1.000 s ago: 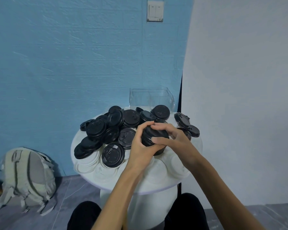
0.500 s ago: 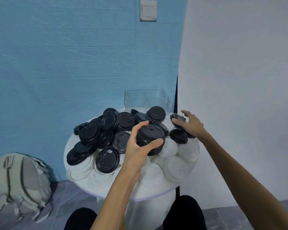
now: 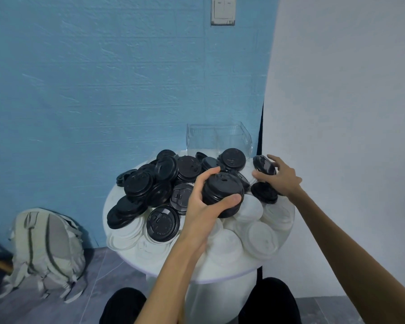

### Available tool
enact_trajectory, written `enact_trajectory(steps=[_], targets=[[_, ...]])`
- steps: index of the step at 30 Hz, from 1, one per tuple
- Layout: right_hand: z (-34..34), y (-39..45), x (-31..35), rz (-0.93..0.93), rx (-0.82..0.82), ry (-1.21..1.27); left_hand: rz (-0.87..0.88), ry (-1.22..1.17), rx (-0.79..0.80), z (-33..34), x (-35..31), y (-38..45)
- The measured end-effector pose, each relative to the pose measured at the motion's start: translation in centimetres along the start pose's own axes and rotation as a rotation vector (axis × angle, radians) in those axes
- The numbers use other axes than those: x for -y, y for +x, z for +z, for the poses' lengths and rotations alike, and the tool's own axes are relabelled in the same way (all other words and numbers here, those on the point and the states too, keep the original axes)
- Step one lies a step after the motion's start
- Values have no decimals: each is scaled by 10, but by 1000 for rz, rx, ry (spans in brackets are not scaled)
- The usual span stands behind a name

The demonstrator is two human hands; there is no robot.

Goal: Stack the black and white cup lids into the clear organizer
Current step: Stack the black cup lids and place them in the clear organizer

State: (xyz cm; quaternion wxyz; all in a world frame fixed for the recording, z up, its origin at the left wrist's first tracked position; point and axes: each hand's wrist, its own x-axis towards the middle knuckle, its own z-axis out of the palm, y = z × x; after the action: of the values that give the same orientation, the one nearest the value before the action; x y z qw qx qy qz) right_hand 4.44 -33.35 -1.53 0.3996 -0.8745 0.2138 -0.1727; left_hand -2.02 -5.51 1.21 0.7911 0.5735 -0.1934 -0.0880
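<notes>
while a short stack of black lids (image 3: 222, 195) is gripped by the left hand (image 3: 205, 206), thumb curled over its near edge and fingers wrapped round the far side, it is held just above the white lids (image 3: 255, 232) on the round white table (image 3: 126, 251). its tops are turned up and toward the camera, the stack's axis roughly upright and slightly tilted. to the right, a single black lid (image 3: 264, 165) is pinched by the right hand (image 3: 281, 178), tilted on edge with its top facing left. how many lids make up the stack cannot be told, and its lower rim is hidden by the thumb. the clear organizer (image 3: 219, 139) is seen at the table's far edge, behind the heap of loose black lids (image 3: 159, 183), well apart from both hands; its base is hidden by them.
</notes>
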Motion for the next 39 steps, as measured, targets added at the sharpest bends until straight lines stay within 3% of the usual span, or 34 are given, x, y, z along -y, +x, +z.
enact_trajectory(steps=[5, 7, 11, 21, 30, 35, 36, 39], targets=[[-17, -37, 47, -195, -7, 371, -1, -18, -9, 0, 0, 0], [-25, -65, 72, -287, 108, 478, 11, -21, -21, 2, 0, 0], [-24, -112, 99, -425, 356, 456, 38, -31, -27, 7, -1, -1], [-4, -138, 101, -320, 565, 636, 73, -8, -8, 7, -5, -4], [5, -146, 94, -270, 581, 688, 46, -49, -57, 9, 1, -8], [-3, -133, 83, -332, 566, 556, 22, -90, -104, 12, -2, -8], [-9, -124, 79, -314, 500, 540, 20, -96, -110, 12, -2, -7], [-28, -80, 48, -138, 105, 480, 26, -79, -107, 13, -2, -5]])
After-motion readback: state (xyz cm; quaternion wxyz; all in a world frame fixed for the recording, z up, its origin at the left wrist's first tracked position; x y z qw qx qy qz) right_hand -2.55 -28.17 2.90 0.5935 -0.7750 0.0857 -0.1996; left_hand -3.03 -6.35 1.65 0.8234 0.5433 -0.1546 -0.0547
